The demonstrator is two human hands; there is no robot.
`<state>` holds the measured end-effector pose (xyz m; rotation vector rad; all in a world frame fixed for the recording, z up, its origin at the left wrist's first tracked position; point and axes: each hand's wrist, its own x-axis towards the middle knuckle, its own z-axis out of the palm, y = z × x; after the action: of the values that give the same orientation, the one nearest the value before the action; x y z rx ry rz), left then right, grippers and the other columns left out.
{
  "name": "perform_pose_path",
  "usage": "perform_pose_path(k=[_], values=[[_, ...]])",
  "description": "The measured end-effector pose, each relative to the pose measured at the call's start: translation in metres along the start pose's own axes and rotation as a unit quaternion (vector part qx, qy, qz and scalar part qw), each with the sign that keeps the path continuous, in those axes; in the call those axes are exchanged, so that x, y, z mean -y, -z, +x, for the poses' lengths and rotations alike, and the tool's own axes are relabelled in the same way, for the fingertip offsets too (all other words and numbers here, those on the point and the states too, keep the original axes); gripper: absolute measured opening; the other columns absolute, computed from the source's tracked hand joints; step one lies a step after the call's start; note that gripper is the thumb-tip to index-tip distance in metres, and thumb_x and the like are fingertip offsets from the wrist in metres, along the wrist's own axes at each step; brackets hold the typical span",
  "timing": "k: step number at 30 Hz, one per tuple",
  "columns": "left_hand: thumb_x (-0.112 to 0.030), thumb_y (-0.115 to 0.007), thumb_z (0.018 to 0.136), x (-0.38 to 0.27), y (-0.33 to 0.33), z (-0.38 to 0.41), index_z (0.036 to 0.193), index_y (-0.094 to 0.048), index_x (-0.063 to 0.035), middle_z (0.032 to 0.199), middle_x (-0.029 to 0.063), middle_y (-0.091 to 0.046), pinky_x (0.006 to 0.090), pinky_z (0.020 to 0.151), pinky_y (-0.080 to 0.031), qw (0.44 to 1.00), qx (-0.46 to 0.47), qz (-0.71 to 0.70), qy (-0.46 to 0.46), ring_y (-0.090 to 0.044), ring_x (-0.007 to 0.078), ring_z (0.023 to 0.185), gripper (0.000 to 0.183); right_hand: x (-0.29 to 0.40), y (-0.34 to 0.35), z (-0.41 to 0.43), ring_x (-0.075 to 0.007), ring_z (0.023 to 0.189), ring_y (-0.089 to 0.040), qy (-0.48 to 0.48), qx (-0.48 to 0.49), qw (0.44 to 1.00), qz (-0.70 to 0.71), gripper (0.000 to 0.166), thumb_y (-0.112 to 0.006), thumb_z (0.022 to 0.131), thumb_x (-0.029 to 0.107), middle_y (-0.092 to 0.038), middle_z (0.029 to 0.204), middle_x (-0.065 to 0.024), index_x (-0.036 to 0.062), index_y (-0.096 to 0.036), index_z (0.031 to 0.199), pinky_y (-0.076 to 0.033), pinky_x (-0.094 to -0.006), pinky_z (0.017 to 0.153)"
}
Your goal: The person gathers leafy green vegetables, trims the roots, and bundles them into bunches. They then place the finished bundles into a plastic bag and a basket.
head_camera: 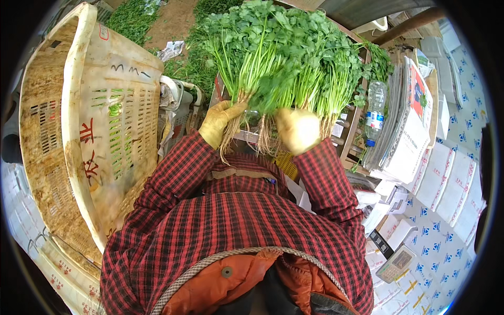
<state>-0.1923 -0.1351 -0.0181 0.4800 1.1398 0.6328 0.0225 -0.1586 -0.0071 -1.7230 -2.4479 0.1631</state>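
My left hand [221,121], in a yellow glove, grips a bunch of coriander-like greens [252,65] just above its roots. The pale, stringy roots [231,134] hang down past the fingers. My right hand [300,129], gloved too and blurred by motion, is curled at the base of a blurred leafy sprig [272,92]. Its fingertips are not clear. Between my hands dangle more roots [264,136]. A thick row of the same greens [327,67] lies beyond my right hand, leaves away from me and roots towards me.
On my left stands a large, stained plastic basket [118,71] with slotted sides. To the right are a plastic bottle [375,114] and stacked newspapers [407,130]. A calculator-like device [395,264] lies lower right. Loose greens [132,19] cover the ground ahead.
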Motion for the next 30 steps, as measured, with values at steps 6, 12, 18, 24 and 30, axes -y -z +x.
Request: perform_pose_path(k=[6, 12, 18, 24, 30], values=[[-0.026, -0.066, 0.085, 0.018, 0.015, 0.018, 0.111, -0.058, -0.0002, 0.094, 0.0032, -0.064, 0.0226, 0.070, -0.048, 0.999, 0.045, -0.021, 0.000, -0.059, 0.0096, 0.078, 0.037, 0.029, 0.011, -0.042, -0.0235, 0.065, -0.062, 0.022, 0.456, 0.882, 0.119, 0.015, -0.054, 0.088, 0.018, -0.064, 0.073, -0.0085, 0.0100, -0.065, 0.095, -0.054, -0.0355, 0.059], [-0.026, -0.059, 0.090, 0.020, 0.015, 0.015, 0.113, -0.056, 0.0021, 0.097, 0.0058, -0.063, 0.0247, 0.075, -0.048, 0.995, 0.075, -0.057, -0.014, -0.059, 0.0115, 0.082, 0.036, 0.030, 0.063, -0.007, -0.0227, 0.088, -0.067, -0.027, 0.647, 0.761, -0.040, 0.035, -0.054, 0.091, 0.029, -0.067, 0.107, -0.0112, 0.0098, -0.060, 0.119, -0.055, -0.0372, 0.078], [-0.030, -0.058, 0.090, 0.008, 0.012, 0.002, 0.119, -0.054, 0.0012, 0.104, 0.0070, -0.062, 0.0250, 0.075, -0.049, 0.989, 0.130, -0.072, 0.027, -0.059, 0.0131, 0.085, 0.043, 0.027, 0.053, 0.035, -0.0250, 0.091, -0.067, -0.053, 0.420, 0.898, 0.121, 0.036, -0.051, 0.093, 0.032, -0.065, 0.112, -0.0121, 0.0097, -0.059, 0.120, -0.055, -0.0373, 0.083], [-0.026, -0.064, 0.088, 0.021, 0.030, 0.014, 0.115, -0.055, -0.0017, 0.090, 0.0071, -0.064, 0.0197, 0.052, -0.049, 0.985, 0.155, -0.060, 0.043, -0.061, 0.0112, 0.069, 0.037, -0.040, 0.050, 0.080, -0.0213, 0.072, -0.066, -0.213, 0.026, 0.967, 0.140, 0.038, -0.055, 0.091, 0.021, -0.070, 0.093, -0.0104, 0.0161, -0.052, 0.128, -0.055, -0.0308, 0.069], [-0.026, -0.064, 0.088, 0.015, 0.019, 0.005, 0.109, -0.057, -0.0026, 0.078, 0.0084, -0.063, 0.0239, 0.043, -0.051, 0.985, 0.117, -0.106, 0.066, -0.060, 0.0123, 0.057, 0.033, -0.073, 0.066, 0.060, -0.0064, 0.042, -0.047, -0.362, -0.016, 0.797, 0.483, 0.051, -0.057, 0.092, 0.022, -0.065, 0.068, -0.0062, -0.0002, -0.043, 0.135, -0.035, -0.0200, 0.039]])
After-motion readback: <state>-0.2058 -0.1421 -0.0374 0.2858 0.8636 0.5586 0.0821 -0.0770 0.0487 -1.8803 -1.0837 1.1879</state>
